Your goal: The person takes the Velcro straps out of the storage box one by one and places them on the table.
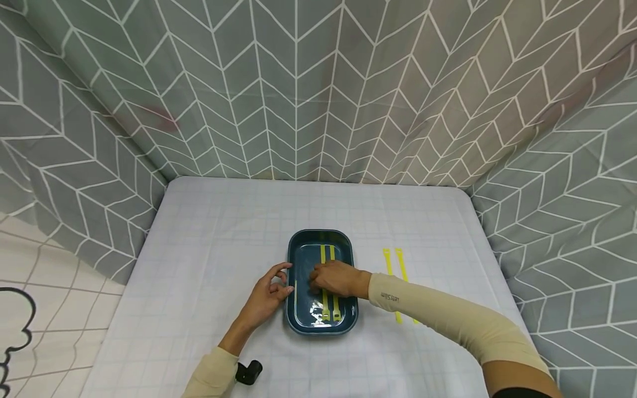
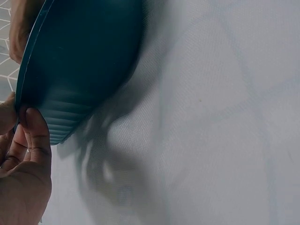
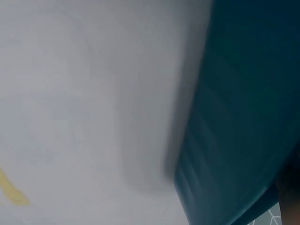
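A dark blue rectangular tray lies on the white tabletop in the head view. Its left rim sits between the thumb and fingers of my left hand, which pinch it; the left wrist view shows the fingertips against the tray's outer wall. My right hand reaches in over the right rim, fingers bent down toward the tray floor. Beneath it run two yellow strap-like cable ties, slotted heads toward me. I cannot tell whether the right fingertips hold anything.
Right of the tray, two more yellow cable ties lie side by side, partly covered by my right sleeve. A small black object is beside my left sleeve. Grey patterned curtains surround the table's back and sides.
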{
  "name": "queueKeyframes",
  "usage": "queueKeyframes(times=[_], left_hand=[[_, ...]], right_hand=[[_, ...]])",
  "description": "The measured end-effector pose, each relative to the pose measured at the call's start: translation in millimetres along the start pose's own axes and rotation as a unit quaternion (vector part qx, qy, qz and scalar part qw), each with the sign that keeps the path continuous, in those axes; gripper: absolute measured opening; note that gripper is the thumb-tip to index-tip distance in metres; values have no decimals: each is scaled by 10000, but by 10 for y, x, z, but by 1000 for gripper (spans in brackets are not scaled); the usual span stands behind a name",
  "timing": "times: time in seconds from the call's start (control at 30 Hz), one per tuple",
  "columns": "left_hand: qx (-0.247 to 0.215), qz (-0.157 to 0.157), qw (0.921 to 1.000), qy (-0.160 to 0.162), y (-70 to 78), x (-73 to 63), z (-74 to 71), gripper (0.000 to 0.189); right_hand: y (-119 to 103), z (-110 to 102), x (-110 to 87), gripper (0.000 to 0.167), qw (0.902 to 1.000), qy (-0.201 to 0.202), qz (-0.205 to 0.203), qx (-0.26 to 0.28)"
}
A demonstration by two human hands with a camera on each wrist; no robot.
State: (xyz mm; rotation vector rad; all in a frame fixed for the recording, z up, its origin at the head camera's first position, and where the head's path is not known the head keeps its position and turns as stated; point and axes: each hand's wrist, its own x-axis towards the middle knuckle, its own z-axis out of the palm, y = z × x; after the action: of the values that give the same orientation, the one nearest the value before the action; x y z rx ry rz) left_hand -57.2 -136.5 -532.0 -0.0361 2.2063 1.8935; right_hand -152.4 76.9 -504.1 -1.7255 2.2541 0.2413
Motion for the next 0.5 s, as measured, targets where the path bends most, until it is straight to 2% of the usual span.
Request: queueKeyframes(times=[0.17,0.5], left_hand=[[3,-126,9999,-22,18,-9,7,52],[11,-113,9999,-35,7,-9,6,52]], right_hand=[[-5,41,12,19,10000,28,-53,-13],[-11,56,3,18,9996,98,-128,-217]])
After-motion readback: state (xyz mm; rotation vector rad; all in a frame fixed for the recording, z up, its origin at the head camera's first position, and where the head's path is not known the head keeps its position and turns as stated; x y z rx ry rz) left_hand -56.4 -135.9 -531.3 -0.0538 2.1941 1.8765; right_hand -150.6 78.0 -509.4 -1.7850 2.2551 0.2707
